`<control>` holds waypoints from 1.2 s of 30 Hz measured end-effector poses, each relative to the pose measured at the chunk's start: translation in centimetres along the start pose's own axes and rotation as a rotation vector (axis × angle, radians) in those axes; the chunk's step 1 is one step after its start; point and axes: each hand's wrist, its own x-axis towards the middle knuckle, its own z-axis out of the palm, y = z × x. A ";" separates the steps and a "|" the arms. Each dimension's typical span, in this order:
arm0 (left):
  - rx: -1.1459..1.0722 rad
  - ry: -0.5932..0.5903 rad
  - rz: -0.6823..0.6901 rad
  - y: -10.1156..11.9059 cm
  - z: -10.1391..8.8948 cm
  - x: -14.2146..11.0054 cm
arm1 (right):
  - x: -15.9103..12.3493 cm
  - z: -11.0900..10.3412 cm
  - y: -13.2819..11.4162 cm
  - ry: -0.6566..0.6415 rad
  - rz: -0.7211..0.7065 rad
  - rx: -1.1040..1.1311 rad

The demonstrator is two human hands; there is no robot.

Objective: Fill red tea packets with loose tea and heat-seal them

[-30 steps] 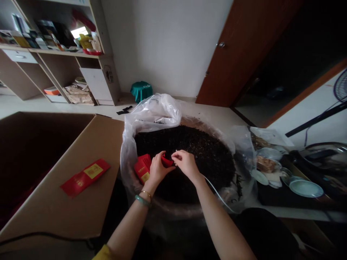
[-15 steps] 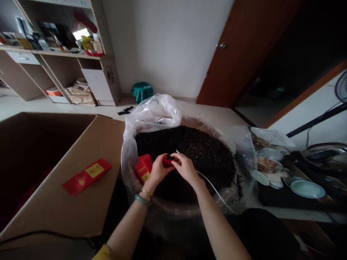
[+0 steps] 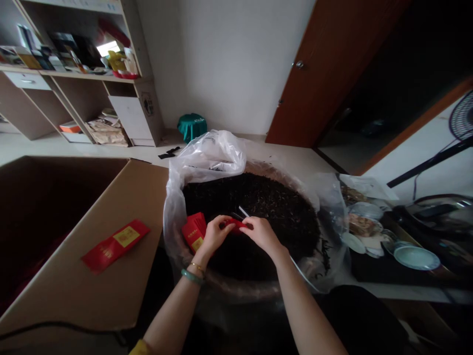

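Over dark, dry loose leaves that look like tea, both hands pinch one small red packet by its top edge. My left hand grips its left end, with thumb and fingers closed. Its right end is between the closed fingertips of my right hand. The packet's lower part is hard to see. A thin white strip sticks up just beyond my right fingers. Left of my left hand, a stack of red packets with yellow labels leans inside the clear plastic bag around the leaves.
More red packets lie on the flap of a large cardboard box to the left. Dishes, including a pale plate, stand at the right. A green-covered bin is by the wall, near a brown door.
The packet's mouth looked wider and dark inside before; now its edge is flatter between my fingers. My right hand has shifted slightly right. More of the white strip shows.
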 end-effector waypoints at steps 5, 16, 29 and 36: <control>-0.052 0.038 -0.054 -0.1 0.1 0.1 | -0.7 -1.3 0.0 0.106 0.043 0.221; -0.176 0.007 -0.129 0.8 -0.3 0.0 | -0.1 1.4 0.2 0.121 0.007 0.287; -0.248 -0.445 -0.302 1.7 -0.7 -0.5 | -0.4 -0.3 0.2 0.274 0.215 0.529; -0.241 -0.398 -0.187 2.2 -0.8 -0.4 | -0.7 0.1 -1.2 0.265 0.100 0.594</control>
